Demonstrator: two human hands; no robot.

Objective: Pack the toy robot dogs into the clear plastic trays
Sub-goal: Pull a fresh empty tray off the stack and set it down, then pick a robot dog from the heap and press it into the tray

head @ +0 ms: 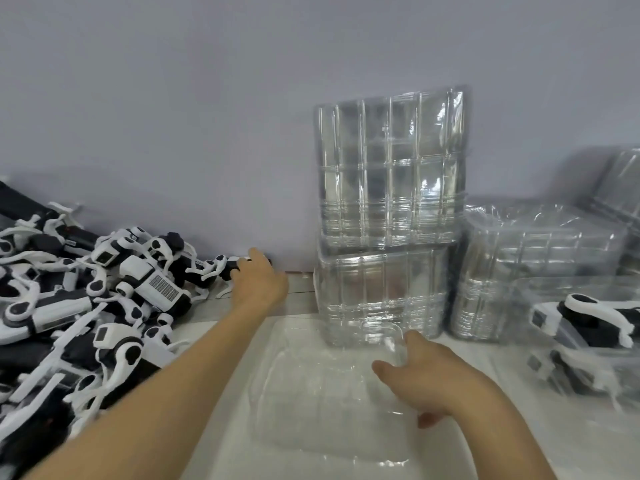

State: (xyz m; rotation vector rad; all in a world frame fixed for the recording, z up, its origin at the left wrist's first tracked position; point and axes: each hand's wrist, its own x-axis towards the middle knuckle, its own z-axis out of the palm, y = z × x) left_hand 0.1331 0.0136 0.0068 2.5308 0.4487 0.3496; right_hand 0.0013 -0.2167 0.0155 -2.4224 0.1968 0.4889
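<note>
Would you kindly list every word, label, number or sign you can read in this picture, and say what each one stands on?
None can be read.
Pile of toy robot dogs: dark panels and a grille pattern, no legible text.
Stacks of clear plastic trays: moulded ribs only, no print visible.
Packed dog in a tray at the right: too blurred to tell.
Wall: no sign.

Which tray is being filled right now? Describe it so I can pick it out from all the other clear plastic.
Start at the tall stack of clear trays standing against the wall. On the white table directly before it lies a single open tray, flat and empty. Unlike the stacked or already packed ones, it lies alone, and the right hand holds its far right corner.
</note>
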